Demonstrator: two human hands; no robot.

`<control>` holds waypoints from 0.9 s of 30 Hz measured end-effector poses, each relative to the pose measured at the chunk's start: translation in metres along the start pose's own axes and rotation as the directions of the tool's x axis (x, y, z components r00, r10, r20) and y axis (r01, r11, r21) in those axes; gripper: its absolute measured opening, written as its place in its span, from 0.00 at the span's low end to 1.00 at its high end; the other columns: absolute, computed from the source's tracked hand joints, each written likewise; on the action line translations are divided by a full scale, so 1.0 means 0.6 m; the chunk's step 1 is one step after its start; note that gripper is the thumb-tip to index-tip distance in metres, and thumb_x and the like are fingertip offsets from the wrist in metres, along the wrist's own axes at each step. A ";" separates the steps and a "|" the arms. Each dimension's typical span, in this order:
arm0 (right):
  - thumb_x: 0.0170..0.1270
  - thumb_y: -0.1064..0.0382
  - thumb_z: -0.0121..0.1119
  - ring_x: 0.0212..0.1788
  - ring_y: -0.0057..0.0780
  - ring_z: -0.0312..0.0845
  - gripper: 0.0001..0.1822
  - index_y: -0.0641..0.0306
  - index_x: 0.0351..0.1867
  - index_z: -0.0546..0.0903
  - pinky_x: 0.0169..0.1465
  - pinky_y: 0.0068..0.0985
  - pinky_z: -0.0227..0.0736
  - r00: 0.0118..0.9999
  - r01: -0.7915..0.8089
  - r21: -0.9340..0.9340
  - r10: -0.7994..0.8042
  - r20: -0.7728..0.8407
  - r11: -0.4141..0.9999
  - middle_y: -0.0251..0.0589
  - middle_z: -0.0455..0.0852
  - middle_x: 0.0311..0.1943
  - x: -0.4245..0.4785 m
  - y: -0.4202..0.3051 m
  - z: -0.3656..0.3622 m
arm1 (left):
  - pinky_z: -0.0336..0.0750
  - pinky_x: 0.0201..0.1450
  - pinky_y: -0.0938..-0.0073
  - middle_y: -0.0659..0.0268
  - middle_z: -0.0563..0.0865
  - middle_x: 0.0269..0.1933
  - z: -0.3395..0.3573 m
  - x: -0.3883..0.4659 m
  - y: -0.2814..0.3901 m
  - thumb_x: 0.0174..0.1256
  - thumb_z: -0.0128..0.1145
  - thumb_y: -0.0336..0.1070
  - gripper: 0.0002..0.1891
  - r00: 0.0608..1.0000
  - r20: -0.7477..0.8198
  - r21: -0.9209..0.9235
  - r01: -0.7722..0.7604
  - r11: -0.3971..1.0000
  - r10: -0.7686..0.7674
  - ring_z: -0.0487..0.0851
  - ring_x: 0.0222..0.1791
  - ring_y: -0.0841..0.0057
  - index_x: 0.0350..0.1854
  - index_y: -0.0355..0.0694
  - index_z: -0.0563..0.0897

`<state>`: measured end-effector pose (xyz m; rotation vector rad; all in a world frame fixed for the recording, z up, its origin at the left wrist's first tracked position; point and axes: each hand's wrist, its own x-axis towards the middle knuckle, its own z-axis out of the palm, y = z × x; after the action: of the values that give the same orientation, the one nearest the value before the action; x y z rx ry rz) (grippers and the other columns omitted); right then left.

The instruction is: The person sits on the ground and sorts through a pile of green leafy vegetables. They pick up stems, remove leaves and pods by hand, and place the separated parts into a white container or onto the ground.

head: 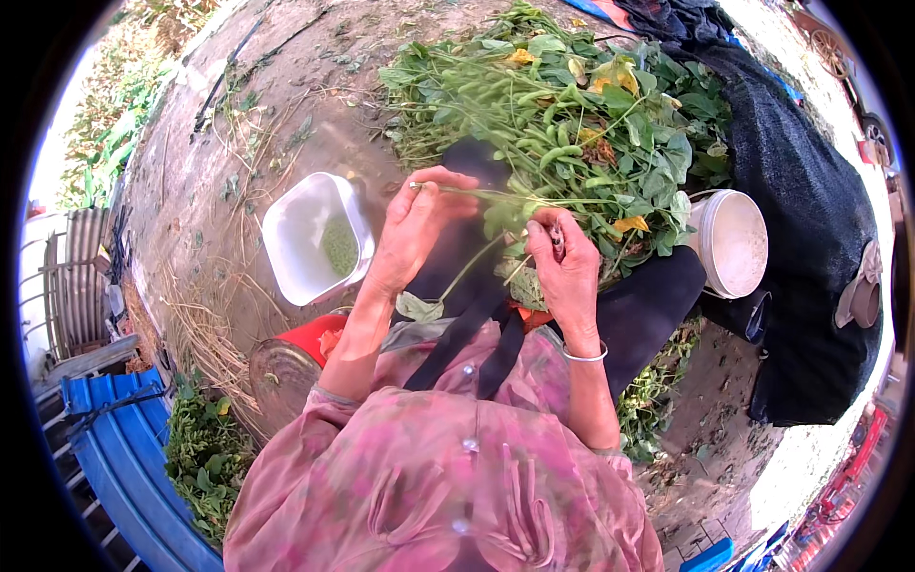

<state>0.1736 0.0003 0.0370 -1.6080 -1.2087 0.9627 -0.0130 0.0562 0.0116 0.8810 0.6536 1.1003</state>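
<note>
My left hand [429, 214] pinches the cut end of a soybean stem [493, 194] between thumb and fingers. The stem runs right, over my lap, towards a heap of soybean plants [550, 121] bearing green pods and some yellowed leaves. Just below that stem, my right hand [568, 250] is curled with its fingertips together. A short green stalk [517, 270] comes out at its thumb; what else lies inside the fist is hard to make out. A loose leaf on a long stalk [420, 307] rests on my lap near my left forearm.
A white square tub [314, 243] with green pods or beans inside stands at the left. Beside my left forearm is a red cylindrical container [307, 339]. A white round bucket [736, 243] lies tipped by my right knee, next to black netting [800, 214]. More plants [207, 457] lie lower left.
</note>
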 end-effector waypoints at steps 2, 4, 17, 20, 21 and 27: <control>0.62 0.64 0.58 0.29 0.44 0.81 0.10 0.64 0.42 0.75 0.32 0.33 0.73 0.999 0.050 -0.094 -0.051 -0.012 0.994 0.51 0.83 0.31 -0.011 -0.002 0.032 | 0.73 0.57 0.65 0.54 0.78 0.55 -0.015 -0.009 -0.012 0.76 0.39 0.40 0.15 1.000 -0.009 -0.021 -0.002 1.000 0.002 0.79 0.51 0.67 0.56 0.39 0.71; 0.62 0.63 0.59 0.29 0.47 0.80 0.10 0.63 0.41 0.74 0.31 0.36 0.72 0.998 0.059 -0.206 -0.053 0.035 0.977 0.51 0.83 0.30 -0.016 0.017 0.058 | 0.73 0.57 0.64 0.53 0.78 0.55 -0.031 -0.012 -0.026 0.76 0.39 0.40 0.15 0.999 -0.029 -0.079 0.019 0.997 -0.021 0.79 0.51 0.67 0.57 0.39 0.71; 0.61 0.58 0.60 0.29 0.52 0.78 0.10 0.62 0.35 0.75 0.30 0.40 0.70 0.998 -0.002 -0.305 -0.018 -0.063 0.952 0.51 0.81 0.27 0.000 0.092 0.150 | 0.77 0.30 0.82 0.61 0.81 0.37 -0.033 -0.054 -0.037 0.72 0.46 0.36 0.14 0.953 -0.220 0.482 0.292 0.826 -0.208 0.79 0.29 0.81 0.52 0.31 0.74; 0.61 0.59 0.60 0.31 0.51 0.79 0.11 0.64 0.39 0.79 0.33 0.35 0.72 0.997 -0.040 -0.121 0.032 -0.074 0.992 0.53 0.82 0.30 0.007 0.100 0.135 | 0.71 0.21 0.84 0.66 0.79 0.28 -0.011 -0.046 -0.030 0.72 0.43 0.36 0.14 0.940 -0.227 0.449 0.333 0.829 -0.254 0.74 0.22 0.87 0.47 0.31 0.77; 0.60 0.59 0.60 0.33 0.51 0.79 0.12 0.65 0.40 0.79 0.35 0.34 0.72 0.997 -0.070 -0.100 0.067 -0.029 0.993 0.56 0.82 0.31 0.003 0.074 0.114 | 0.70 0.20 0.84 0.67 0.78 0.27 -0.006 -0.043 -0.027 0.73 0.43 0.36 0.14 0.928 -0.227 0.452 0.370 0.812 -0.296 0.74 0.21 0.87 0.47 0.31 0.77; 0.61 0.66 0.58 0.19 0.35 0.73 0.09 0.66 0.42 0.78 0.26 0.29 0.67 0.990 0.045 -0.248 -0.010 0.138 0.968 0.47 0.77 0.18 -0.027 0.040 0.053 | 0.57 0.15 0.85 0.75 0.69 0.19 0.033 -0.023 -0.058 0.67 0.54 0.44 0.13 0.839 -0.300 0.207 0.523 0.827 -0.455 0.60 0.14 0.89 0.29 0.40 0.77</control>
<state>0.1474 -0.0129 0.0057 -1.7382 -1.4923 0.9428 0.0149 0.0312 -0.0082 0.7597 1.1926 0.6491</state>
